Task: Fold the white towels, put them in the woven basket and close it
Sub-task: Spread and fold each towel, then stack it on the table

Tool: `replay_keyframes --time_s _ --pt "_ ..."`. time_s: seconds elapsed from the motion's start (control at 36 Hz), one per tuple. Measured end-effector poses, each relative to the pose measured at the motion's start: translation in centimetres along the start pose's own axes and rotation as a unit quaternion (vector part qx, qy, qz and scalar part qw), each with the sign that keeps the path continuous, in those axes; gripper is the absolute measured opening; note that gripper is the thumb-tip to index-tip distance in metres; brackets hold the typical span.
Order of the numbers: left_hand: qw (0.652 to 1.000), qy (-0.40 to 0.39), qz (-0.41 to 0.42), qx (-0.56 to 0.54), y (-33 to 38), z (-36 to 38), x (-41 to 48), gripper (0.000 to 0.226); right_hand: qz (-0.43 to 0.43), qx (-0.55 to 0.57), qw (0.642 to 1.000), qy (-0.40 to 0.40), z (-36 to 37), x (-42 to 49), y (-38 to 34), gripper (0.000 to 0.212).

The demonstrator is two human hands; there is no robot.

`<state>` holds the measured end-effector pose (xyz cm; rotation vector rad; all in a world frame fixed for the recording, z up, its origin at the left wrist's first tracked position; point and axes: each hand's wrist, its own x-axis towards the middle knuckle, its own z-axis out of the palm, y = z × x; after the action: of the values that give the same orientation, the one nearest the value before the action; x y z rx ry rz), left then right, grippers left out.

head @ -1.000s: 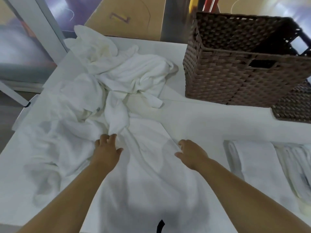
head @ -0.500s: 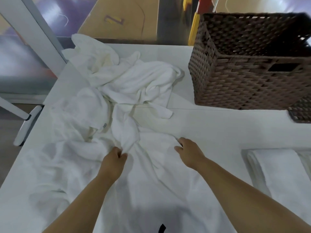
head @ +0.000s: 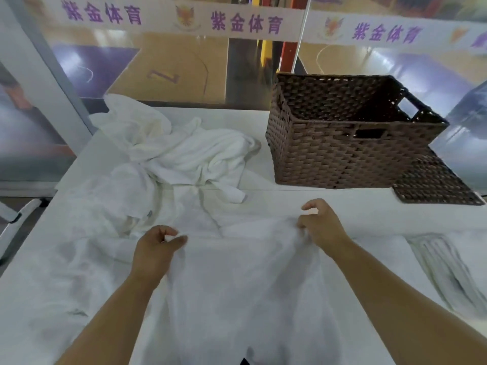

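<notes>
My left hand [head: 155,248] pinches the far edge of a white towel [head: 245,272] between the thumb and curled fingers. My right hand [head: 322,225] grips the same edge further along. Its lower fingers are bunched into the cloth and its forefinger is lifted a little above it. The edge runs nearly straight between my two hands, and the rest of the towel spreads back toward me over the white table [head: 342,204].

The brown woven basket [head: 329,159] stands upright on the table with its top open and a handle slot cut in its near wall. My right hand is in front of the basket's near left corner, apart from it. My left hand is further out to the basket's left.

A heap of unfolded white towels [head: 184,154] lies crumpled to the left of the basket, close to its wall. The flat woven lid [head: 434,185] lies on the table against the basket's right side. In front of the lid, to the basket's near right, lie folded towels [head: 448,264], too blurred to count.
</notes>
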<state>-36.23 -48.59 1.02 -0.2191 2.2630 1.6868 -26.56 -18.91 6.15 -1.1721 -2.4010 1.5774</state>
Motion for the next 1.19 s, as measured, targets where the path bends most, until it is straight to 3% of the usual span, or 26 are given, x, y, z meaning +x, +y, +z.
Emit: replay_keyframes --time_s 0.08,0.22,0.36,0.47,0.58,0.67,0.78,0.86,0.92,1.03,1.19 --pt "1.000 -0.007 0.002 -0.021 1.2 -0.2 -0.7 0.021 -0.024 0.003 0.999 -0.021 -2.0 -1.2 -0.6 0.035" --pt "0.996 0.003 0.025 -0.084 4.1 -0.6 -2.5 0.007 -0.043 0.047 0.998 0.014 -5.7 -2.9 -1.2 0.029" --pt "0.991 -0.024 0.051 -0.122 8.2 -1.4 -5.5 0.023 -0.082 0.088 0.991 0.061 -9.8 -5.2 -2.3 0.026" --pt "0.991 -0.069 0.119 -0.006 10.6 -2.2 -9.3 0.044 -0.142 0.086 0.983 0.083 -12.9 -7.6 -3.1 0.036" --pt "0.974 -0.013 0.196 0.113 12.2 -2.2 -12.4 0.036 -0.192 0.087 0.974 0.079 -15.2 -10.1 -3.5 0.041" --pt "0.955 0.036 0.240 0.173 13.1 -2.8 -13.4 0.028 -0.235 0.007 0.967 0.097 -16.3 -11.8 -3.8 0.041" --pt "0.917 0.074 0.304 0.246 14.0 -3.4 -15.0 0.010 -0.291 -0.129 0.937 0.142 -17.3 -14.5 -4.2 0.019" --pt "0.903 0.105 0.342 0.236 14.2 -4.3 -16.2 0.019 -0.325 -0.179 0.910 0.183 -17.7 -16.2 -4.0 0.005" --pt "0.890 0.118 0.374 0.232 13.7 -5.1 -16.6 0.028 -0.347 -0.182 0.898 0.199 -17.8 -17.4 -3.6 0.011" --pt "0.916 0.083 0.346 0.183 12.8 -5.9 -19.6 0.015 -0.334 -0.102 0.927 0.137 -17.9 -19.6 -2.3 0.014" --pt "0.945 0.050 0.303 0.111 9.6 -7.4 -21.8 0.017 -0.296 -0.057 0.953 0.030 -17.1 -22.3 -0.3 0.017"
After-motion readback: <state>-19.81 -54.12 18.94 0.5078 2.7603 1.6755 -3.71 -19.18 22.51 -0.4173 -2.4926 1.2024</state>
